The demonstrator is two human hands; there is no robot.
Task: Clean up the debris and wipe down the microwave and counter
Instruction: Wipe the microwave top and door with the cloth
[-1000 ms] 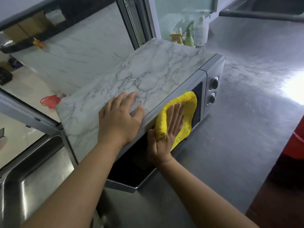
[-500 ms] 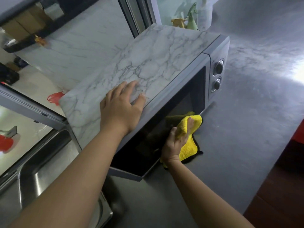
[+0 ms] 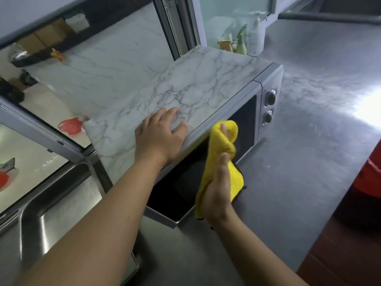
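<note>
A microwave (image 3: 208, 87) with a marble-patterned top, a dark glass door and two knobs stands on the grey steel counter (image 3: 299, 162). My left hand (image 3: 158, 135) lies flat on the top near its front edge, fingers spread. My right hand (image 3: 218, 188) grips a bunched yellow cloth (image 3: 222, 145) in front of the door. The cloth's upper end reaches the door's top edge, where a fingertip pokes out of the folds.
A steel sink (image 3: 51, 203) lies to the left of the microwave. Behind it stand a white pump bottle (image 3: 254, 38) and spray bottles (image 3: 240, 43) by the window. A red object (image 3: 371, 174) sits past the counter's right edge. A red bag (image 3: 70, 125) lies beyond the window.
My right hand went from pressing the cloth flat on the upper door, down to the door's lower edge, then back up with the cloth bunched in its grip. My left hand stayed put.
</note>
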